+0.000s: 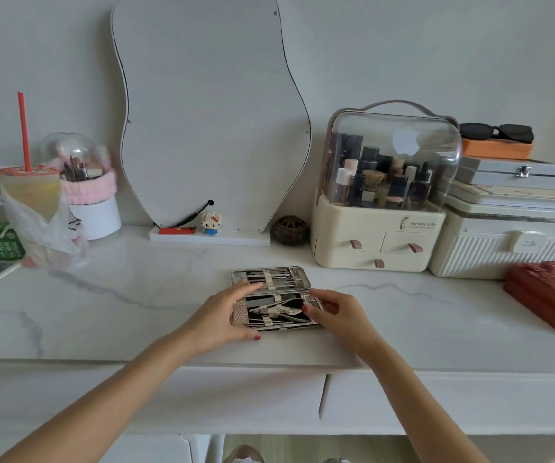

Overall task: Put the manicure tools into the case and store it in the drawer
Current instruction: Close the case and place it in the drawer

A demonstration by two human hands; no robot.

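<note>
Two hands are on the case (274,297), which lies open near the front of the table (136,295), its lid half flat behind the base. Our left hand (227,317) cups the left end with fingers curled onto the hinge area and thumb at the front corner; our right hand (331,312) wraps the right end, a fingertip over the tools (279,310).

We judge the case stiff, fairly light and smooth-skinned, so it may slide on the polished top; the steel tools sit under straps and could rattle loose if tipped. Holding both short ends seems best, then folding the lid.

The table edge is close, the makeup box (379,235) stands behind to the right, and the drawer (236,396) below looks closed.
</note>
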